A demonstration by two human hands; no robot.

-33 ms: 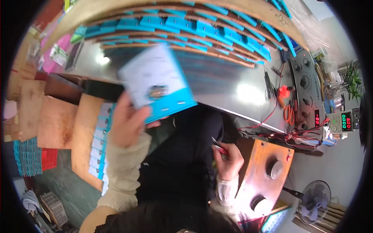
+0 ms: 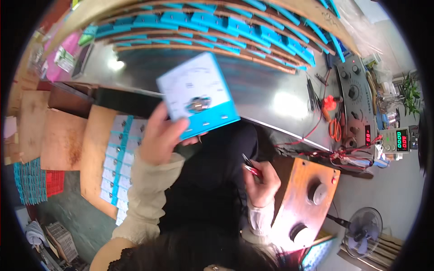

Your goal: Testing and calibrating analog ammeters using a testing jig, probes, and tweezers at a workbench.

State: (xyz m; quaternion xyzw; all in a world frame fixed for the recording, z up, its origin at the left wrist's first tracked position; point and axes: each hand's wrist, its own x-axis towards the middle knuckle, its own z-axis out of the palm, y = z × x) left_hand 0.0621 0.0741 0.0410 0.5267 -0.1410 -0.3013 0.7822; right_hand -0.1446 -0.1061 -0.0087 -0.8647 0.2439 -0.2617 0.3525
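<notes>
My left hand [image 2: 160, 137] grips a meter-like panel [image 2: 196, 81] with a white printed dial, a small metal mechanism in its middle and a blue lower band, held tilted over the bench edge. Some fingers are hidden behind it. My right hand [image 2: 262, 183] is closed round a small red-handled tool [image 2: 252, 168] with a pointed tip, below and right of the panel. Left of my left hand, similar white and blue panels [image 2: 118, 162] lie in rows on a wooden board.
A steel bench top [image 2: 257, 81] spans ahead, under wooden racks [image 2: 203, 25] of blue pieces. Instruments [image 2: 355, 99], red leads and orange-handled tools [image 2: 334, 128] are at right, above a wooden box with knobs [image 2: 294, 203]. A fan [image 2: 364, 230] stands lower right; a red crate [image 2: 54, 180] sits left.
My left hand and the panel have moved right. My right hand has moved a little left and up with the tool.
</notes>
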